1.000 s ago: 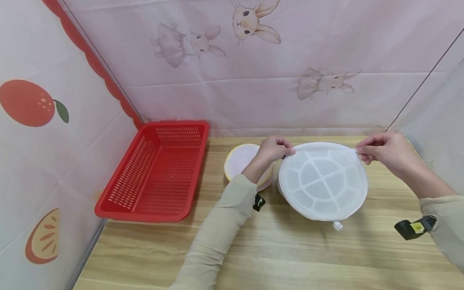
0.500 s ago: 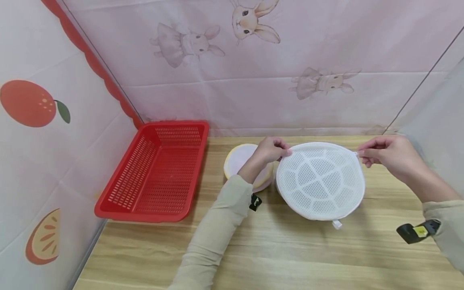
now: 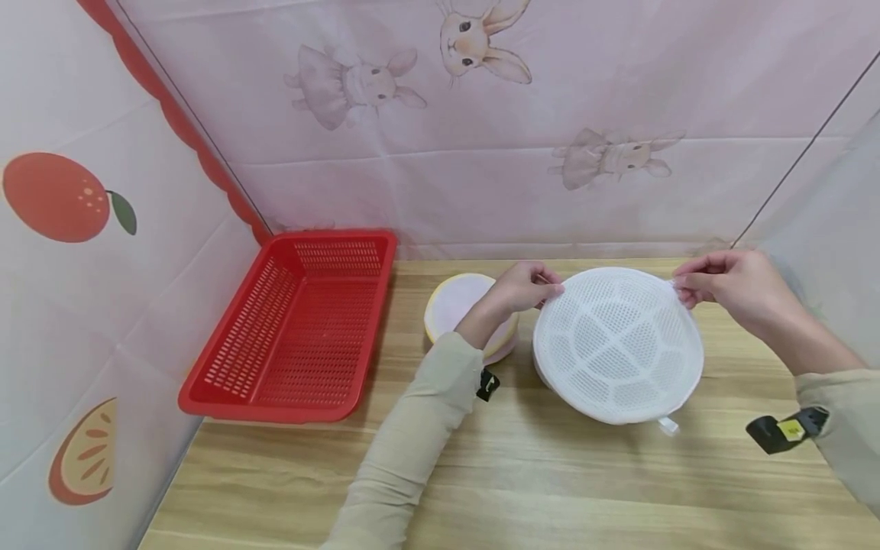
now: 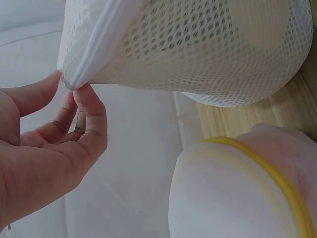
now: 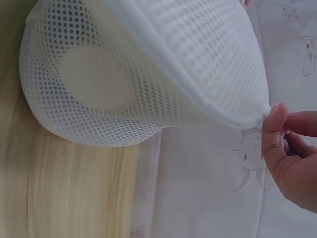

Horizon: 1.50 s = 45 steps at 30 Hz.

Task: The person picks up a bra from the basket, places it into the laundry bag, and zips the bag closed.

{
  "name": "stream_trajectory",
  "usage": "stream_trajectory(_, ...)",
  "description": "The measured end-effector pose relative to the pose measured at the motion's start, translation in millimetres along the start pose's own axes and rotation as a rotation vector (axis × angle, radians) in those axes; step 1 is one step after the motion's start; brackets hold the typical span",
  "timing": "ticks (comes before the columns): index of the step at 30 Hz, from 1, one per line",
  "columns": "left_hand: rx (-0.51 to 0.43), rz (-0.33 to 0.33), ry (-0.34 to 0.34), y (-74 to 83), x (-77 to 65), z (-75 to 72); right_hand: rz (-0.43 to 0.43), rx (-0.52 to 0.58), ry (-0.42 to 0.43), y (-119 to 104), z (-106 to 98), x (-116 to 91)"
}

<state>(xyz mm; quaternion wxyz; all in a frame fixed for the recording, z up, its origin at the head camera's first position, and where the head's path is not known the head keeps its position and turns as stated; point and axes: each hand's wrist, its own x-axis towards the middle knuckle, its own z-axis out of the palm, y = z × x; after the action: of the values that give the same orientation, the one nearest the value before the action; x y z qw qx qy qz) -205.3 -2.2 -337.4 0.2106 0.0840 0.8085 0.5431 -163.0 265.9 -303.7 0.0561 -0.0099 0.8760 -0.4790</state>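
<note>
A round white mesh laundry bag (image 3: 614, 340) stands on the table, its ribbed top facing the head camera. My left hand (image 3: 520, 289) pinches the bag's far left rim between thumb and fingertips. On the opposite side, my right hand (image 3: 739, 284) pinches a spot on the rim at the far right. Between the two hands the rim looks drawn taut. In the right wrist view a pale oval patch (image 5: 96, 78) shows at the mesh side wall. A small white tab (image 3: 668, 425) sticks out from the near edge.
Left of the bag, partly behind my left forearm, sits a smaller white round mesh bag (image 3: 457, 302) with yellow trim. A red slotted plastic basket (image 3: 367, 367) stands farther left. Printed cloth walls (image 3: 481, 198) bound the wooden table (image 3: 550, 481) behind and at the sides.
The bag's top first shifts slightly left, then back right, and its near tab now sits farther right. Both hands keep their pinch and move only a little with it.
</note>
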Motion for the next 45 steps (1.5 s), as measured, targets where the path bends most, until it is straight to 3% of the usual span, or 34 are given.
stream_trajectory(10,0.062,0.010,-0.007,4.8,1.5,5.4,-0.009,-0.088,0.004,-11,5,4)
stream_trajectory(23,0.041,0.021,0.008,11.6,1.8,10.2,-0.026,-0.009,0.012,-22,13,9)
stream_trajectory(33,0.007,-0.021,0.110,8.0,1.7,13.4,-0.028,-0.039,0.020,-19,16,8)
stream_trajectory(45,-0.014,-0.032,0.149,-4.4,0.2,3.4,-0.012,-0.003,-0.029,4,5,2)
